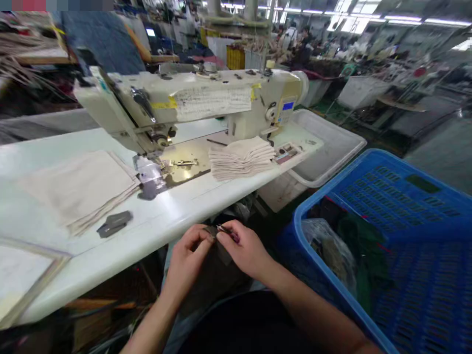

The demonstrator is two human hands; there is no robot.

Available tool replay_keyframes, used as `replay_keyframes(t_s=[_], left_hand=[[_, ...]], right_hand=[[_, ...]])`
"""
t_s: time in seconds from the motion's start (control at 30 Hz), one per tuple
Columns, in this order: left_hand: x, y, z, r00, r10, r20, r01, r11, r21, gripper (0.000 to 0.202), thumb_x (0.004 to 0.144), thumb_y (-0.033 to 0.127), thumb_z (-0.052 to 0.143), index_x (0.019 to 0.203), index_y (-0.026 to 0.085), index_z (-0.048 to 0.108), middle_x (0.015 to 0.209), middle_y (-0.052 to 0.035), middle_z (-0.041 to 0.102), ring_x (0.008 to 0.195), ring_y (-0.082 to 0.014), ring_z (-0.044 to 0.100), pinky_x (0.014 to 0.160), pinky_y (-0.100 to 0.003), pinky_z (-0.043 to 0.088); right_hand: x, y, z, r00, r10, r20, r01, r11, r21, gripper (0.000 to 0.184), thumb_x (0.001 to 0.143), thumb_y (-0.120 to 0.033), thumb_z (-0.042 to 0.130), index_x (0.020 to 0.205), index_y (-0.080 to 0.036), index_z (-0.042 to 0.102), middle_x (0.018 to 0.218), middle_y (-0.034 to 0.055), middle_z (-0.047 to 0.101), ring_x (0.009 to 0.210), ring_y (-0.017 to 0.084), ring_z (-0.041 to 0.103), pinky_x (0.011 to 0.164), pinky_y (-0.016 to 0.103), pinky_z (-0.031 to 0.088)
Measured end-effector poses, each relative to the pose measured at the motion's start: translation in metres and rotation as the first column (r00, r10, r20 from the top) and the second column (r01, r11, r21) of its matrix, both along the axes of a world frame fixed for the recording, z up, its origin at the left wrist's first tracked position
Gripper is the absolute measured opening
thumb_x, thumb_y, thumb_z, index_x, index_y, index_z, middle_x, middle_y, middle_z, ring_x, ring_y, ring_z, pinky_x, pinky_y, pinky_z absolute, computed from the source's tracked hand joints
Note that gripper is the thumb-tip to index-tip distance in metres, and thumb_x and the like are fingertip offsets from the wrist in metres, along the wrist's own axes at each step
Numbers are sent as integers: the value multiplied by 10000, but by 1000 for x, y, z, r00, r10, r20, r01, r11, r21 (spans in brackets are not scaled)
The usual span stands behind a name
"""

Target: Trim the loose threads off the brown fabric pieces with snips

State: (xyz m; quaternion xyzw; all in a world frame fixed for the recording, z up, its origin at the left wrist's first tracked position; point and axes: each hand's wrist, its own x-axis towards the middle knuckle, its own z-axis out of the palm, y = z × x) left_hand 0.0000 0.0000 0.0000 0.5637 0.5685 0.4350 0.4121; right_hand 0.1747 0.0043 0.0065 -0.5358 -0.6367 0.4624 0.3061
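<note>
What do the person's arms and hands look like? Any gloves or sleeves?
No gloves: the left hand and right hand are bare. The forearms are bare too, with no sleeves, watch or bracelet showing. Dark clothing shows between them.

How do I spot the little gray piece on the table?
Look for the big sewing machine on the white table. At its left end lies a flat pale cloth pile, and the gray piece sits by that pile's near edge. It's small and dark; its cloth neighbours are pale.
</note>
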Motion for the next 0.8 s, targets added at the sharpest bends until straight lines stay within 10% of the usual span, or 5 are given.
replay_keyframes(t_s=[0.8], left_hand=[[10,-3,5,980,40,-194,-1,981,196,213,847,301,619,648,225,635,846,-28,662,859,-203,642,781,-298,492]], right_hand=[[2,-8,16,952,89,293,-145,974,174,181,1005,-218,506,1105,-210,657,974,50,771,883,229,741,725,299,443]])
